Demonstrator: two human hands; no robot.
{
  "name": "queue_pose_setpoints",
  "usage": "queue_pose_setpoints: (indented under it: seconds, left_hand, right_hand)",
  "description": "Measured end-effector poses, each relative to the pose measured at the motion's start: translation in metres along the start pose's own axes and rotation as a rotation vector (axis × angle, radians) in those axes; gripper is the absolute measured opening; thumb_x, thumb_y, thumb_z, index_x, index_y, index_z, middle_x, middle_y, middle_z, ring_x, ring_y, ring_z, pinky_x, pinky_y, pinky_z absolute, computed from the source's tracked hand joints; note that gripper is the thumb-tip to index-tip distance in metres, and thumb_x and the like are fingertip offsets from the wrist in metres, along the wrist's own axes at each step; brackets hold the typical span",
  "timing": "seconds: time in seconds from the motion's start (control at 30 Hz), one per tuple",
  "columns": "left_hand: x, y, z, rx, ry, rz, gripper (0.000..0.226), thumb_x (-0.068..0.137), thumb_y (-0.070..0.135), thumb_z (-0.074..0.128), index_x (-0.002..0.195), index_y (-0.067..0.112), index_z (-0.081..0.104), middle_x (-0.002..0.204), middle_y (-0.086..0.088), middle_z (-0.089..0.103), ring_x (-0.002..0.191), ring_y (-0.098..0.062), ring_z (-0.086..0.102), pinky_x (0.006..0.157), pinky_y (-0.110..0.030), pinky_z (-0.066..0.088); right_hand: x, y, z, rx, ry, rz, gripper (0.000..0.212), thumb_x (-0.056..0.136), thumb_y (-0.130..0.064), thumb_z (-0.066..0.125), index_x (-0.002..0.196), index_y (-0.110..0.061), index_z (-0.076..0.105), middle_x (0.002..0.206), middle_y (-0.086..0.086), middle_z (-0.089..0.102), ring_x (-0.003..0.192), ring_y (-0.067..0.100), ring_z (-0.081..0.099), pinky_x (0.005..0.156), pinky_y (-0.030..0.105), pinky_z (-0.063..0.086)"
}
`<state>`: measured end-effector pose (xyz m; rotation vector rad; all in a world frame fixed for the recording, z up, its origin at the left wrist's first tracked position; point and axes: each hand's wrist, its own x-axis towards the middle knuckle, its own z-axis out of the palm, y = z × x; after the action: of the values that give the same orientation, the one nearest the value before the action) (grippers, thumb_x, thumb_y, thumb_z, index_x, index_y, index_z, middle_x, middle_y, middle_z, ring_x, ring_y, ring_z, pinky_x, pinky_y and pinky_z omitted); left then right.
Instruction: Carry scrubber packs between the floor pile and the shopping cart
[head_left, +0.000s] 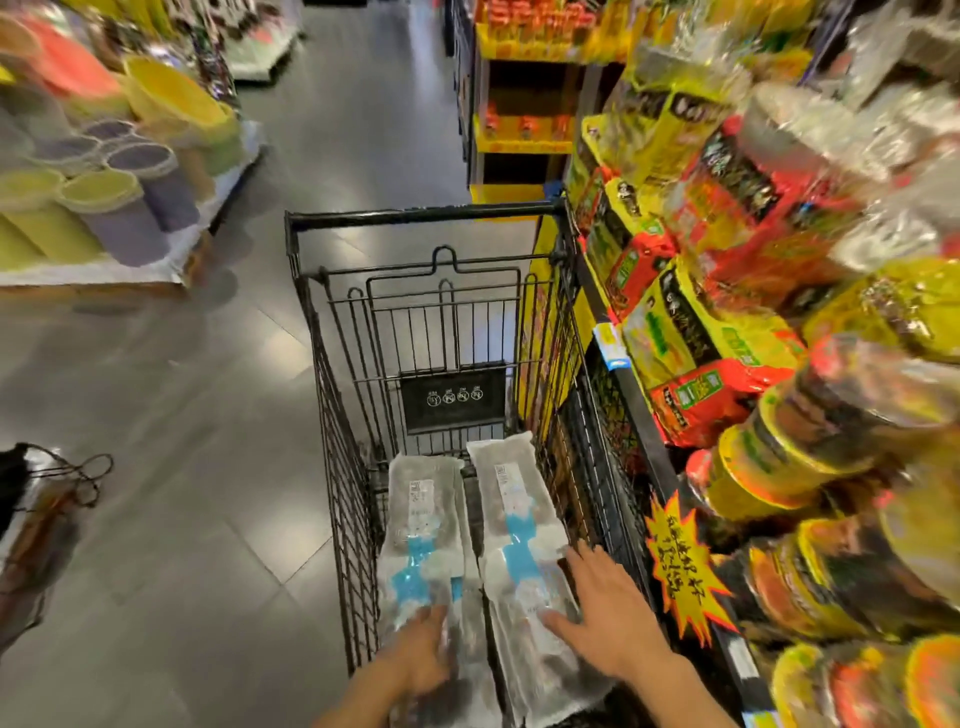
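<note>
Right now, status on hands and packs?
Left hand gripping left pack. Right hand flat on right pack. Both packs in cart. Nothing blocking.

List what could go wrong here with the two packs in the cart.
1. The left pack and right pack lean lengthwise and jut above the cart rim; they could slide or tip.
2. The right hand lies flat on its pack, not gripping.
3. The cart runs close to the crowded shelf; it might snag.
</note>
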<state>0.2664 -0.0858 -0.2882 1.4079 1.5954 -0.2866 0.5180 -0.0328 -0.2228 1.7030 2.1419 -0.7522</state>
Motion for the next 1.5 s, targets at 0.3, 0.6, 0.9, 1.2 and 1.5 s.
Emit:
queue_pose_setpoints:
  seconds: [0.3,0.6,0.9,1.2,1.5]
  left_hand:
    - [-0.075,0.047,-0.164,0.264,0.476,0.352,0.074,0.102,0.047,0.053,0.162,0.019,0.022,0.166,-0.002,0.029,0.151,-0.023,0.033,0.121,-0.039,0.033]
    - [-0.134,0.088,-0.220,0.585,0.500,0.769,0.078,0.100,0.058,0.049,0.164,0.026,0.016,0.169,-0.002,0.024,0.154,-0.024,0.028,0.122,-0.044,0.034]
    - [-0.218,0.167,-0.095,0.828,0.255,1.311,0.084,0.098,0.062,0.051,0.162,0.017,0.023,0.166,-0.008,0.031,0.153,-0.026,0.029,0.122,-0.038,0.030]
    - [-0.421,0.184,0.152,1.059,-0.105,1.887,0.093,0.089,0.075,0.038,0.160,0.016,0.029,0.163,-0.012,0.036,0.150,-0.029,0.034,0.119,-0.038,0.031]
    - [-0.640,0.051,0.391,1.162,-0.557,2.269,0.086,0.094,0.070,0.048,0.161,0.022,0.024,0.165,-0.008,0.032,0.151,-0.026,0.034,0.121,-0.038,0.033]
  right_hand:
    - [-0.034,-0.062,-0.087,0.036,0.259,0.024,0.098,0.092,-0.077,0.040,0.165,-0.018,0.011,0.172,0.005,0.010,0.159,0.024,0.008,0.128,0.036,0.008]
    - [-0.146,-0.110,-0.106,0.139,0.549,0.341,0.129,0.065,-0.101,0.009,0.164,-0.017,0.015,0.172,0.008,0.011,0.159,0.027,0.010,0.128,0.042,0.011]
    - [-0.356,-0.139,-0.011,0.368,0.724,0.809,0.120,0.073,-0.098,0.023,0.164,-0.021,0.014,0.172,0.004,0.016,0.158,0.025,0.016,0.126,0.039,0.017]
    - [-0.629,-0.259,0.183,0.564,0.966,1.480,0.098,0.091,-0.073,0.053,0.163,-0.017,0.018,0.166,0.005,0.030,0.152,0.026,0.030,0.122,0.040,0.031]
    - [-0.826,-0.471,0.383,0.730,0.984,2.122,0.151,0.047,-0.111,0.007,0.164,-0.016,0.013,0.170,0.005,0.020,0.157,0.022,0.020,0.126,0.039,0.021]
